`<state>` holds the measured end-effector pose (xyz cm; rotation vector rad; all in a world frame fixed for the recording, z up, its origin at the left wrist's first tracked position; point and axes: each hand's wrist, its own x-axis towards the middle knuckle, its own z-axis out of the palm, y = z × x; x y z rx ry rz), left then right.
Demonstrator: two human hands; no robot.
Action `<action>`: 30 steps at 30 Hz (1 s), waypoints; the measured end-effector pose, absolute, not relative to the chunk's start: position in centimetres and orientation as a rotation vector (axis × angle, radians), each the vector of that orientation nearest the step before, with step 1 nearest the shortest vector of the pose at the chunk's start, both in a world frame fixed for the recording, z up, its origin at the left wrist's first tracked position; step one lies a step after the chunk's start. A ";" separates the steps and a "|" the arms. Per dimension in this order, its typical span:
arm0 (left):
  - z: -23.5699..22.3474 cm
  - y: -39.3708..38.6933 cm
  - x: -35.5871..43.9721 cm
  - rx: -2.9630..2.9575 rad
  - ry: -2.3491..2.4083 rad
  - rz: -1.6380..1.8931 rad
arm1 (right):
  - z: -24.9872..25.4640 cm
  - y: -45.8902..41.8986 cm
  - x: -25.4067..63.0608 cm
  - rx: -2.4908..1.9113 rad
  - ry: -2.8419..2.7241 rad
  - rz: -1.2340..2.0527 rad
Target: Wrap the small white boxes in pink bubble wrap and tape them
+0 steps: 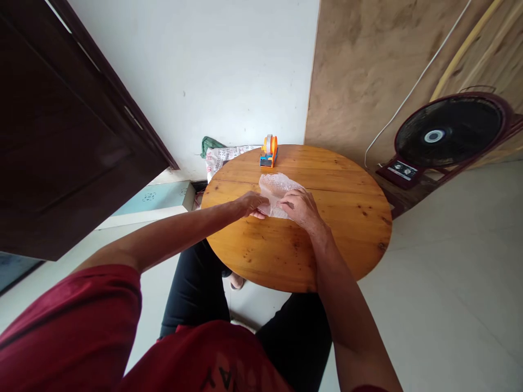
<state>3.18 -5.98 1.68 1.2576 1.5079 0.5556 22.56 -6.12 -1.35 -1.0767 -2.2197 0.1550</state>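
A piece of translucent white bubble wrap lies on the round wooden table, partly covered by my fingers. My left hand grips its left edge, thumb on top and fingers tucked beneath. On the near right side of the wrap, my right hand is closed with thumb and fingertips pinched on the plastic. Whether anything is inside the wrap, I cannot tell. Beyond it stands an orange and blue tape dispenser with a roll on it, apart from both hands.
A dark fan stands to the right against a wooden panel. Behind the table's left edge is a printed white sack. A pale blue box sits on the floor near the dark door.
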 end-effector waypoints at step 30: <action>4.5 -7.0 6.5 1.328 1.534 0.629 | -0.7 -6.3 22.3 -1.191 -2.256 0.131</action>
